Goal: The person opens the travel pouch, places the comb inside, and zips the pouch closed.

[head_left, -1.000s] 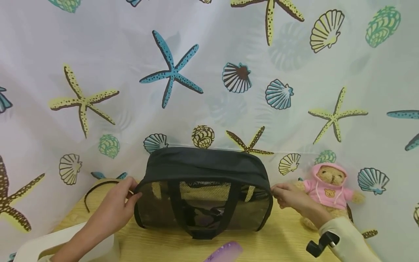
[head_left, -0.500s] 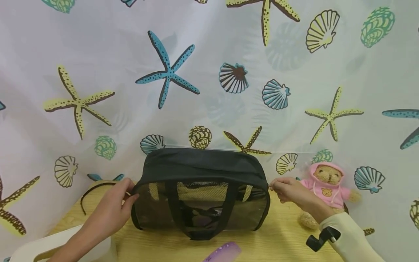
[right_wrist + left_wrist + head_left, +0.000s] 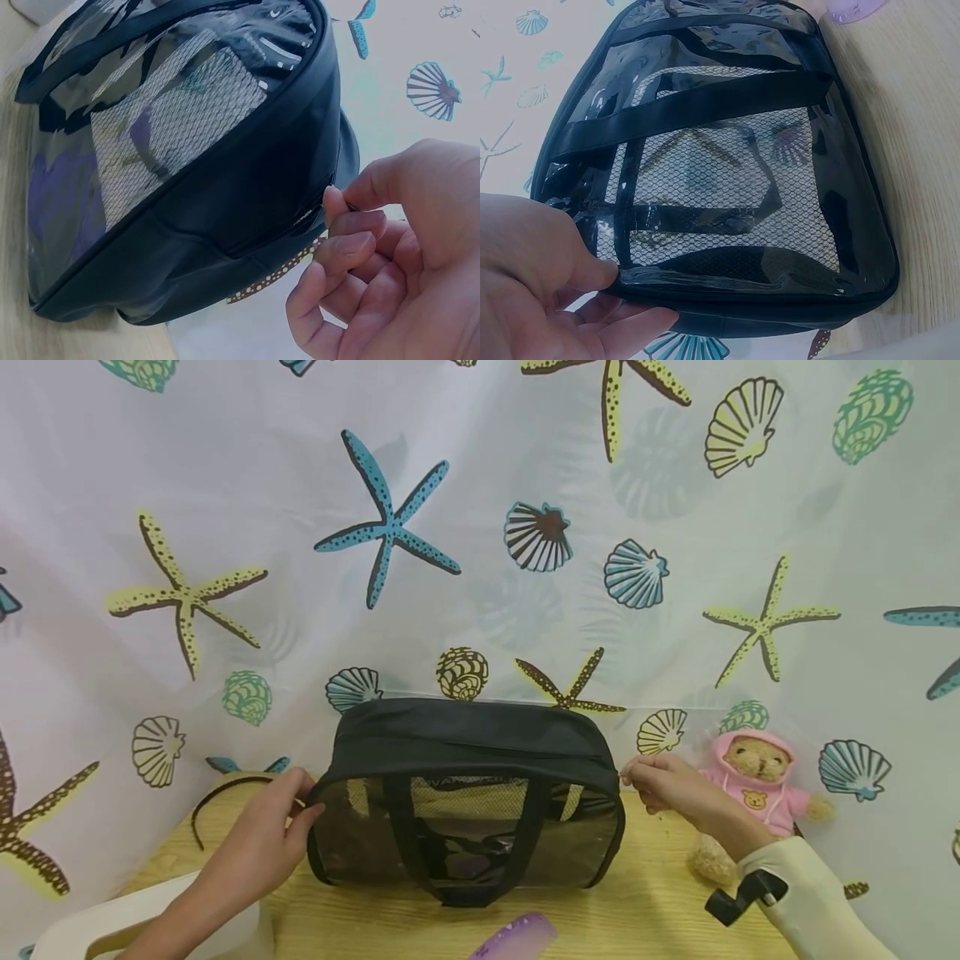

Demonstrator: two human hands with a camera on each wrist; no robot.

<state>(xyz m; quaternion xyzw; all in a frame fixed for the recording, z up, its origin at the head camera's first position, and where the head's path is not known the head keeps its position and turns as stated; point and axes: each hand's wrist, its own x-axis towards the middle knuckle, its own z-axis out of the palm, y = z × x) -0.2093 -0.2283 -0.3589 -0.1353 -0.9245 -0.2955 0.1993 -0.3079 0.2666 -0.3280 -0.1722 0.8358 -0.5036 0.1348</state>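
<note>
A black bag with clear plastic panels (image 3: pixel 472 727) stands upright on the table, its black handle strap hanging down the front. Dark and purple contents and mesh show through the plastic, their kinds unclear. My left hand (image 3: pixel 262 831) grips the bag's upper left corner, thumb on the front panel and fingers behind the edge, as the left wrist view confirms. At the bag's right end, my right hand (image 3: pixel 671 789) pinches something small between thumb and index finger. In the right wrist view, a zipper line (image 3: pixel 304 217) runs to those fingertips; the zipper pull itself is mostly hidden.
A teddy bear in a pink hoodie (image 3: pixel 757 797) sits right of the bag, partly behind my right arm. A black headband (image 3: pixel 206 802) lies at left. A white container (image 3: pixel 142 906) stands beneath my left forearm. One purple rounded object (image 3: pixel 517 935) lies in front. A patterned curtain hangs behind.
My right hand has risen slightly along the bag's right end, still pinching. The left hand keeps its hold on the corner, and the bag stays in place.
</note>
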